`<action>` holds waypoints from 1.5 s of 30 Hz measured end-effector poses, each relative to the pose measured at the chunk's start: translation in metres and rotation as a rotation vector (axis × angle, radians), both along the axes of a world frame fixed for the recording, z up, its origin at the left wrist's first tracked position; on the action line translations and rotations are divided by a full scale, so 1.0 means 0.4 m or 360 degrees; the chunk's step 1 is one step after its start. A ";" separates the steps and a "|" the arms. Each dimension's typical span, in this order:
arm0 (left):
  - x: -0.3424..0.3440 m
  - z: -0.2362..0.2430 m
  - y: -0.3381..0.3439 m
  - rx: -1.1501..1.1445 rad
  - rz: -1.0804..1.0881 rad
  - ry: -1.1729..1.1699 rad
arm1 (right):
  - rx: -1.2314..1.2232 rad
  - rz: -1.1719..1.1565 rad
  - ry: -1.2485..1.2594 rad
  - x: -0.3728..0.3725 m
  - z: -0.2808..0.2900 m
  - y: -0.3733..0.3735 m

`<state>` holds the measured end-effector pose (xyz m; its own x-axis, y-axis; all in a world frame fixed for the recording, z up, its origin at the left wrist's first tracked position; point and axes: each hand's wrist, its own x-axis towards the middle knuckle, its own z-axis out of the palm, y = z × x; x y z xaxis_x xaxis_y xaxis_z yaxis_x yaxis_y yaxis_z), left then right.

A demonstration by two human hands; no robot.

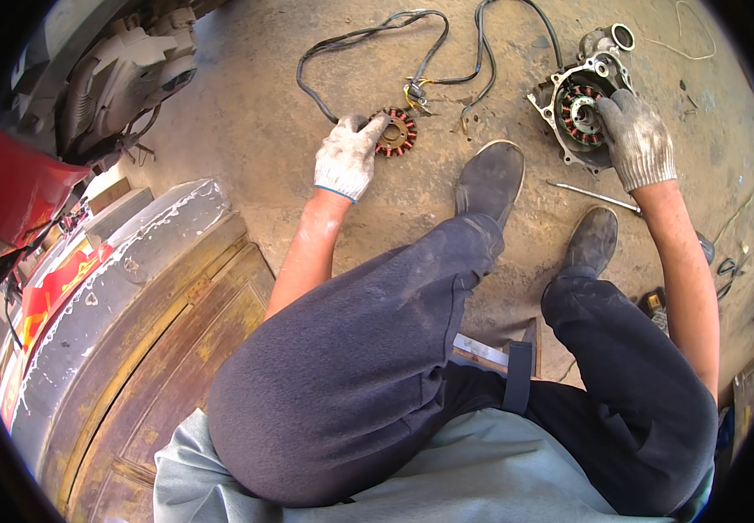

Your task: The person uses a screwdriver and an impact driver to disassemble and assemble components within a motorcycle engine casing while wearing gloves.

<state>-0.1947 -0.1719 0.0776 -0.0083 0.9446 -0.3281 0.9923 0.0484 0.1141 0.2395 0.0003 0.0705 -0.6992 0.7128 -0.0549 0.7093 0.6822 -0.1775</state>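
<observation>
Both my hands wear white knit work gloves soiled with grime. My left hand (348,157) has its fingers closed on the left edge of a loose stator coil (408,132), a ring with copper-red windings lying on the concrete. A black cable (309,85) runs from it in a loop. My right hand (638,144) grips the right side of a cast metal engine cover (557,98), its fingertips reaching inside. Within the cover sits a second stator coil (579,112), partly hidden by those fingers. Another black cable (544,24) leads from the cover.
A screwdriver (599,197) lies below the cover, near my right shoe (592,240). Wire connectors (416,91) rest above the loose coil. An engine (128,78) with red bodywork (20,192) stands at left, above a worn wooden panel (159,375). A yellow-black tool (653,303) lies at right.
</observation>
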 end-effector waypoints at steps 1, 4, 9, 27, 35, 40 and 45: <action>-0.002 0.000 0.000 0.0007 0.0017 -0.0031 | -0.0001 0.0000 0.0000 0.001 -0.001 0.000; 0.006 0.004 0.009 -0.0016 0.0034 -0.0056 | 0.0012 0.0010 0.0011 0.007 -0.005 0.000; 0.003 0.005 0.012 -0.0083 -0.0068 0.0029 | -0.0018 -0.0009 -0.0062 0.004 -0.004 0.002; -0.015 -0.025 -0.013 0.0162 0.0157 -0.0170 | -0.0019 -0.0003 -0.0079 0.008 -0.009 0.008; -0.028 -0.022 -0.015 0.0158 0.0353 -0.0085 | 0.0026 0.0110 -0.0017 -0.008 0.024 0.017; 0.016 0.034 0.064 0.0544 0.0340 -0.0353 | 0.0041 -0.0039 0.0055 -0.030 0.044 -0.009; 0.089 0.058 0.130 0.0662 0.0249 -0.0482 | 0.0096 -0.0005 -0.0015 -0.011 0.048 0.006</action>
<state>-0.1591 -0.1201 0.1007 -0.1227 0.9904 0.0639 0.8966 0.0830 0.4350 0.2351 0.0027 0.0898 -0.6965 0.7174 -0.0183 0.7131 0.6890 -0.1296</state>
